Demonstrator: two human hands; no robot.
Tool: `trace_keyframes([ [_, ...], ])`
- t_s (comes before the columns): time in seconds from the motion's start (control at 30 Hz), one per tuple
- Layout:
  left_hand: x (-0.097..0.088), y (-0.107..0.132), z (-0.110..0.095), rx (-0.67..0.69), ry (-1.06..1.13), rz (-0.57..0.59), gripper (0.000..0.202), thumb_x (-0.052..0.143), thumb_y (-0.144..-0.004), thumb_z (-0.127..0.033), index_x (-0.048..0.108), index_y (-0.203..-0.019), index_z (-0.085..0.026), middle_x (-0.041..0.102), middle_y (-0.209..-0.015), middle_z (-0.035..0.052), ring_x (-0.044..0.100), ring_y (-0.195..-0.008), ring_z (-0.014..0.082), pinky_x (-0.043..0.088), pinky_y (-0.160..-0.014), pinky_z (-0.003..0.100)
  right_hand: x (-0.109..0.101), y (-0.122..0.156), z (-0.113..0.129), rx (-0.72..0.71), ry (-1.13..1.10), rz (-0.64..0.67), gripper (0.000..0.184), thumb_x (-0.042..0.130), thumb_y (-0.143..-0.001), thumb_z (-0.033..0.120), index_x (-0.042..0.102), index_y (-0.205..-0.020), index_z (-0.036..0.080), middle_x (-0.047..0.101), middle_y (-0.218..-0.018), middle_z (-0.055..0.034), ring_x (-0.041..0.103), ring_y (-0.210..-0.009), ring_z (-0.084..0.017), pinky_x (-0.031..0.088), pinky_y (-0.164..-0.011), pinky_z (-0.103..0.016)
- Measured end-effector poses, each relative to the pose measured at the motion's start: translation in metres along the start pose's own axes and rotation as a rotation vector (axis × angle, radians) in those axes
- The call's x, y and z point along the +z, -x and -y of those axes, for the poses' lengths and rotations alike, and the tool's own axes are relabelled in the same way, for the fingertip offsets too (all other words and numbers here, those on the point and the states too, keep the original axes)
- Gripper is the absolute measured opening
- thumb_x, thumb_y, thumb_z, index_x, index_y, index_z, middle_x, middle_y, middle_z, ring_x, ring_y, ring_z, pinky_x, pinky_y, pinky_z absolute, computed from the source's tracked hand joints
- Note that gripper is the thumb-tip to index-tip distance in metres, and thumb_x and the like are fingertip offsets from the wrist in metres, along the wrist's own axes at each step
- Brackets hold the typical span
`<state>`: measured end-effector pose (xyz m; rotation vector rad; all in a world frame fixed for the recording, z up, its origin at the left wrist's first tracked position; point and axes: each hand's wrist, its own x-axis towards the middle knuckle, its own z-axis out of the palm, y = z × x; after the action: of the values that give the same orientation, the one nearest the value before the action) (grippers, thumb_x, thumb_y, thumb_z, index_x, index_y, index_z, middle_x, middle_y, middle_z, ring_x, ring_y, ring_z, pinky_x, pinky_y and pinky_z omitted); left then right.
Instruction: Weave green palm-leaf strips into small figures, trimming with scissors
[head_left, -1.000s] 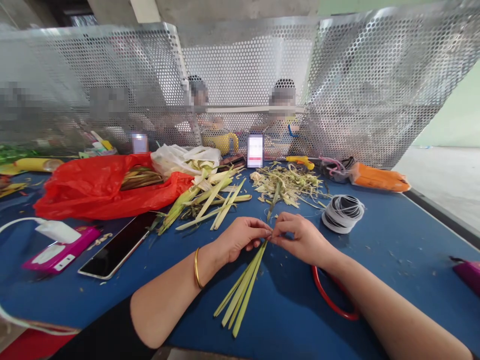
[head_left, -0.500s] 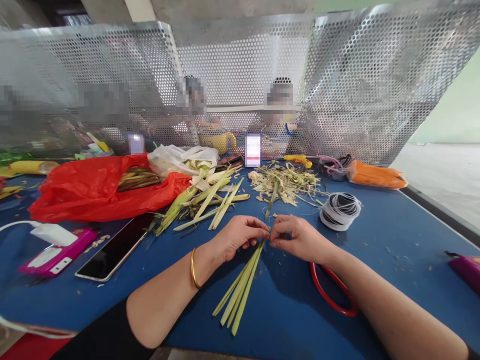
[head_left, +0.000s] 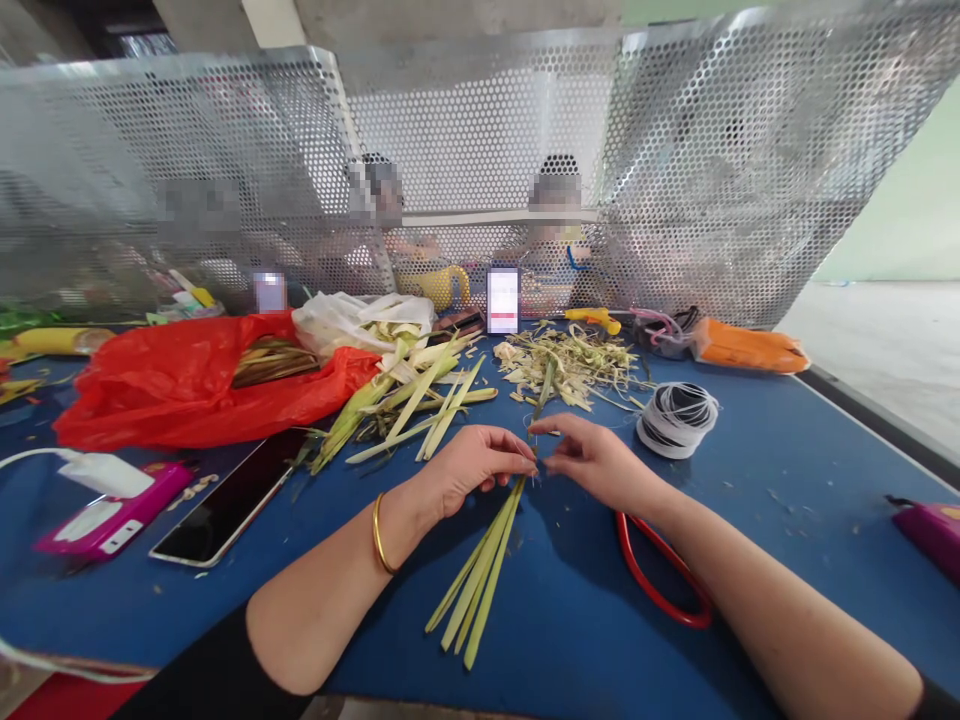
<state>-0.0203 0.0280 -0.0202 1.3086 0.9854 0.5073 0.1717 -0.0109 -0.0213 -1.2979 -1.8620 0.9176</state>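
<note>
My left hand (head_left: 480, 467), a gold bangle on its wrist, pinches the upper end of a bundle of green leaf strips (head_left: 484, 575). The strips fan out toward me over the blue table. My right hand (head_left: 592, 460) is just right of the bundle's tip, its index finger and thumb apart. A fine pale thread shows faintly by the fingertips; whether the right fingers touch it I cannot tell. Under my right wrist lies a red ring-shaped band (head_left: 664, 575), partly hidden. A spool of white thread (head_left: 677, 420) stands beyond the right hand.
Loose leaf strips (head_left: 420, 400) and a red plastic bag (head_left: 180, 385) are at the left. Shredded scraps (head_left: 566, 362) lie ahead, near a propped phone (head_left: 503, 300). A dark phone (head_left: 225, 500) and purple power strip (head_left: 120, 515) lie left. A perforated metal screen (head_left: 480, 130) borders the back.
My right hand's fingers have spread from a pinch, and its index finger has moved up and away from the left fingertips. My left hand keeps its pinch on the strips.
</note>
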Motion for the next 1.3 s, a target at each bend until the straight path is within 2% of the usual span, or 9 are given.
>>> trace_keyframes([
  [0.07,0.000,0.001,0.000,0.016,-0.022,0.018,0.026,0.079,-0.058,-0.033,0.067,-0.074,-0.015,0.059,-0.057,-0.0021,0.043,-0.047,0.0054,0.024,-0.042,0.018,0.006,0.000,0.000,0.009,-0.093,0.104,0.029,0.057,-0.075,0.013,0.064,-0.101,0.022,0.069,-0.083,0.0007,0.065,-0.068,-0.014,0.050,-0.067,-0.026],
  [0.13,0.000,0.001,-0.001,0.035,-0.051,0.027,0.023,0.077,-0.060,-0.032,0.068,-0.073,-0.016,0.057,-0.054,-0.0033,0.043,-0.046,0.0055,0.024,-0.042,0.019,0.010,0.000,-0.001,0.023,-0.153,0.154,0.017,0.058,-0.075,0.016,0.065,-0.090,0.021,0.068,-0.079,0.0018,0.066,-0.071,-0.015,0.051,-0.069,-0.027],
  [0.23,0.001,0.001,-0.002,0.062,-0.096,0.001,0.018,0.075,-0.062,-0.028,0.068,-0.073,-0.015,0.057,-0.054,-0.0032,0.044,-0.045,0.0058,0.025,-0.042,0.019,0.012,-0.001,-0.003,0.081,-0.247,0.153,0.007,0.061,-0.075,0.021,0.064,-0.081,0.020,0.067,-0.074,0.0022,0.066,-0.071,-0.015,0.052,-0.070,-0.028],
  [0.5,0.002,-0.002,0.003,0.259,-0.257,-0.080,0.012,0.071,-0.068,-0.025,0.071,-0.075,-0.016,0.066,-0.064,0.0006,0.054,-0.053,0.0093,0.040,-0.050,0.019,0.007,-0.002,-0.005,0.195,-0.382,0.127,0.006,0.061,-0.067,0.019,0.061,-0.073,0.017,0.063,-0.066,0.0039,0.068,-0.066,-0.015,0.051,-0.065,-0.027],
  [0.63,0.005,0.001,0.000,0.333,-0.457,-0.165,0.012,0.063,-0.071,-0.017,0.073,-0.077,-0.017,0.068,-0.064,0.0004,0.058,-0.055,0.0107,0.042,-0.053,0.019,0.007,-0.002,-0.004,0.219,-0.400,0.117,0.008,0.060,-0.067,0.020,0.061,-0.074,0.017,0.061,-0.065,0.0042,0.068,-0.065,-0.015,0.051,-0.065,-0.026],
  [0.73,0.005,0.004,0.000,0.441,-0.592,-0.211,0.016,0.060,-0.073,-0.013,0.074,-0.078,-0.018,0.070,-0.066,-0.0010,0.059,-0.057,0.0106,0.041,-0.056,0.019,0.007,-0.002,-0.003,0.231,-0.419,0.115,0.009,0.061,-0.066,0.022,0.061,-0.073,0.017,0.061,-0.064,0.0040,0.068,-0.065,-0.015,0.051,-0.065,-0.026],
  [0.97,0.002,0.002,0.008,0.655,-0.901,-0.247,0.019,0.057,-0.080,-0.014,0.074,-0.084,-0.022,0.074,-0.080,-0.0012,0.067,-0.073,0.0136,0.042,-0.065,0.021,0.009,-0.002,-0.002,0.233,-0.432,0.097,0.007,0.063,-0.067,0.022,0.062,-0.073,0.017,0.062,-0.063,0.0038,0.068,-0.065,-0.015,0.051,-0.066,-0.026],
  [1.13,0.003,0.000,0.012,0.685,-0.983,-0.271,0.018,0.056,-0.082,-0.014,0.072,-0.085,-0.022,0.074,-0.082,0.0000,0.068,-0.076,0.0153,0.043,-0.067,0.023,0.011,-0.003,-0.003,0.233,-0.463,0.058,0.010,0.066,-0.066,0.023,0.061,-0.072,0.017,0.063,-0.063,0.0038,0.068,-0.062,-0.015,0.051,-0.062,-0.026],
  [1.3,0.007,0.001,0.011,0.712,-0.933,-0.307,0.017,0.056,-0.083,-0.013,0.071,-0.085,-0.021,0.074,-0.086,0.0018,0.067,-0.079,0.0163,0.045,-0.072,0.025,0.015,-0.003,-0.004,0.290,-0.529,-0.050,0.029,0.068,-0.064,0.021,0.060,-0.092,0.019,0.066,-0.066,0.0041,0.067,-0.058,-0.014,0.050,-0.059,-0.025],
])
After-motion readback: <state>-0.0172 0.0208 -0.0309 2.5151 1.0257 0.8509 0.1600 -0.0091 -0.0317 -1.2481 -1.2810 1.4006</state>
